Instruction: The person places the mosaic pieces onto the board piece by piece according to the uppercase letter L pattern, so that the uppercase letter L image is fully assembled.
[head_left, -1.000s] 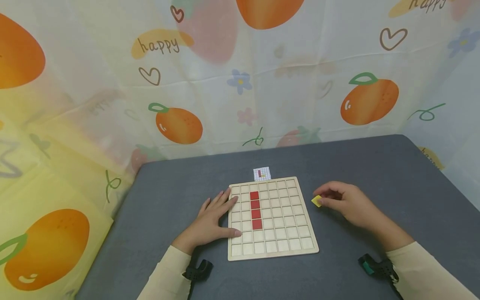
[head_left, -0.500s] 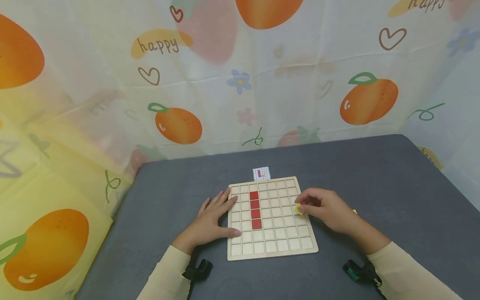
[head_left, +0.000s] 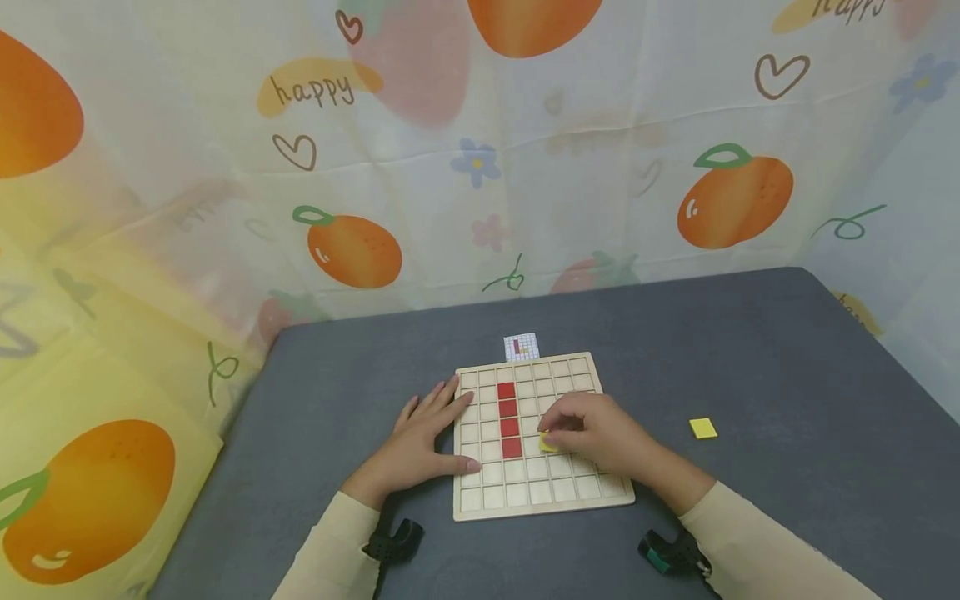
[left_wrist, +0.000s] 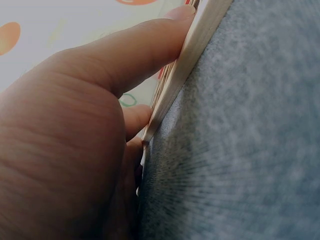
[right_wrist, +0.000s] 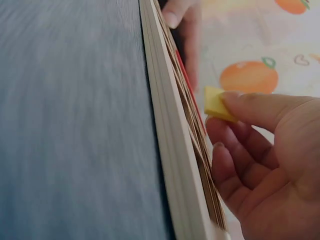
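Observation:
A wooden grid board (head_left: 537, 492) lies on the table, with a column of several red square tiles (head_left: 509, 427) in its cells. The left hand (head_left: 420, 439) rests along the board's left edge, fingers spread and straight, its thumb and fingertips on the rim and outer cells. Over the middle cells, just right of the red column, the right hand (head_left: 600, 433) pinches a yellow square tile (right_wrist: 216, 103) between thumb and fingers. In the right wrist view that tile looks tilted and raised off the board.
A second yellow tile (head_left: 703, 428) lies flat on the grey table (head_left: 780, 358) to the right. Behind the board's top edge is a small pattern card (head_left: 521, 347) showing a printed grid. A fruit-print curtain (head_left: 585, 200) hangs behind the table.
The right hand has carried the pinched yellow tile leftward, from beside the board to over its middle. The second yellow tile has come into view behind it. The left hand stays put.

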